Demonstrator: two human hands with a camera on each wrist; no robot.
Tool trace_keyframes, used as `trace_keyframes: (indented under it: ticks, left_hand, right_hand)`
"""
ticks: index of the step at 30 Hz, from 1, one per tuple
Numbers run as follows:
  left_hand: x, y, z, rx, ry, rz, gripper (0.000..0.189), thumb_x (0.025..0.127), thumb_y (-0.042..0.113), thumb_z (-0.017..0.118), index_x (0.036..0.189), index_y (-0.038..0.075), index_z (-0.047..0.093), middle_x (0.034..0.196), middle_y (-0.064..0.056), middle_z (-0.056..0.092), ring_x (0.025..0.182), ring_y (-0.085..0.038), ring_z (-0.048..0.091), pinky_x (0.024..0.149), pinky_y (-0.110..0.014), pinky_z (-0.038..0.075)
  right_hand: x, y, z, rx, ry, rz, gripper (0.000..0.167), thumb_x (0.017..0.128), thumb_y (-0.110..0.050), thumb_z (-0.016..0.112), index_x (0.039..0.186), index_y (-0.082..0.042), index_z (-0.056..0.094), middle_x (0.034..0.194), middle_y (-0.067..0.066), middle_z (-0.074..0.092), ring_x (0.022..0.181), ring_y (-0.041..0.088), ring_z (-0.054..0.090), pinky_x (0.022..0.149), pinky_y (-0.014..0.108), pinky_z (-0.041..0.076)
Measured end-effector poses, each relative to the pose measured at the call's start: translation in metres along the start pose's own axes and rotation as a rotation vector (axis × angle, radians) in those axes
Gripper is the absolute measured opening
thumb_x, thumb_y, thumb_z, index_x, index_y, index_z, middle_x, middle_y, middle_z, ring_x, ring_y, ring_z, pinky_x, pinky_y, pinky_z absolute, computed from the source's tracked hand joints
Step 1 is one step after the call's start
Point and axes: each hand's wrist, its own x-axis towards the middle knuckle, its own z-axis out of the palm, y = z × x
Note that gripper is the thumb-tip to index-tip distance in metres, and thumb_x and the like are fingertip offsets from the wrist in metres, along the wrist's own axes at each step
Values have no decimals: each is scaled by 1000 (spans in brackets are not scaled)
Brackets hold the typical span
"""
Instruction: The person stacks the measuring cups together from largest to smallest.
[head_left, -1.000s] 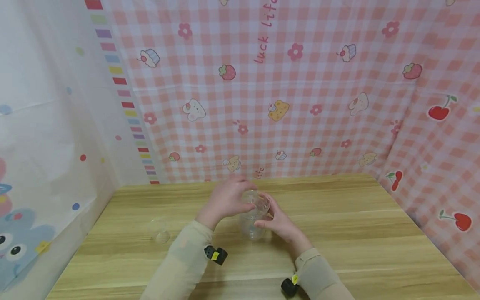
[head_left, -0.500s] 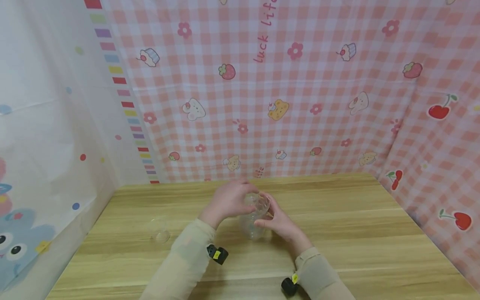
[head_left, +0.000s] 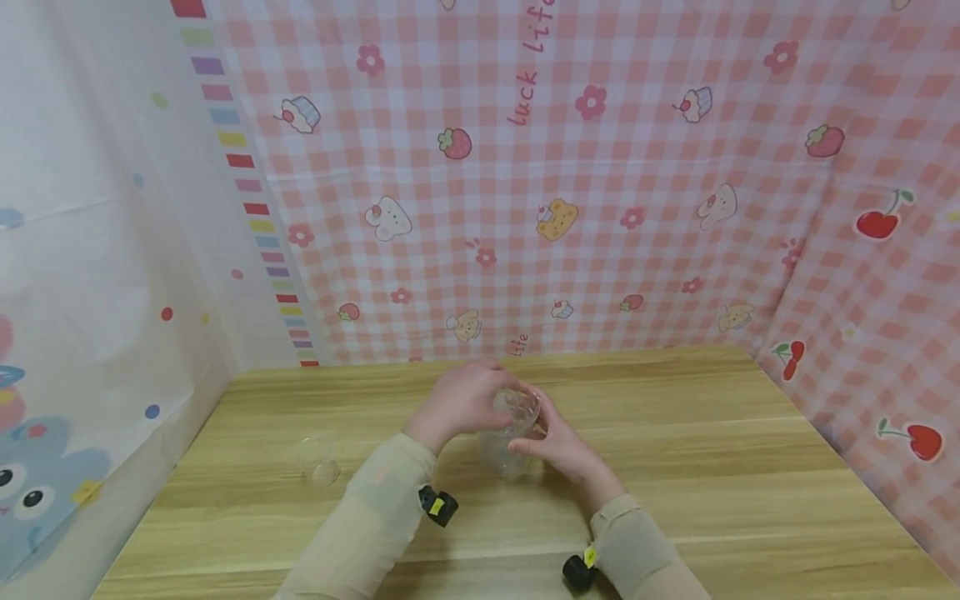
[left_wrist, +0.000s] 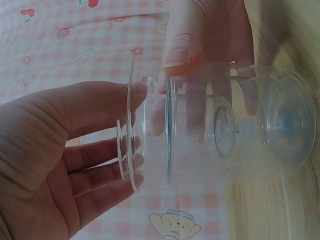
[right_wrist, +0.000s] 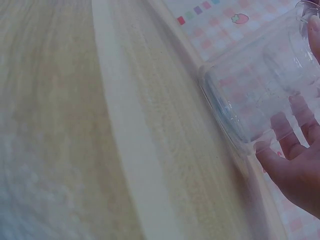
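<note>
A clear glass jar point(head_left: 504, 462) stands upright on the table, held by my right hand point(head_left: 558, 446) with thumb and fingers round its upper part. In the left wrist view, a smaller glass inner cup point(left_wrist: 223, 132) with a wide flared rim sits partly inside the jar. My left hand point(head_left: 463, 400) grips that rim from above, its thumb point(left_wrist: 115, 95) on one side and several fingers on the other. The cup's rim stands a little above the jar's rim point(left_wrist: 169, 150). The right wrist view shows my right fingers point(right_wrist: 285, 137) against the jar's wall.
Another clear glass piece point(head_left: 325, 472), thin and hard to make out, lies on the table left of my left forearm. The wooden table point(head_left: 712, 483) reaches back to a pink checked cloth point(head_left: 420, 167), with more cloth at both sides.
My left hand has moved slightly down and to the right, and the inner cup has sunk deeper into the jar. My right hand and the jar have stayed in place.
</note>
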Motion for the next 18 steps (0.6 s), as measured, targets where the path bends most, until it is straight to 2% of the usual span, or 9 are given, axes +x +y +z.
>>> trace_keyframes:
  ticks: [9,18]
  left_hand:
    - [3,2,1,-21,-56,-9,45,77,31,83,120,23,72,118,1,66,104,-18,61,82,-39,54]
    - [8,5,-3,-16,-123,9,40,77,28,83,116,22,74,111,4,67,98,-14,60,78,-33,53]
  right_hand:
    - [1,2,-1,-1,-10,7,89,87,-2,75,155,-8,17,160,17,23,147,35,18,116,54,21]
    - [2,3,-1,-13,-8,20,87,88,3,71,155,-8,17,160,17,23,147,35,19,116,52,23]
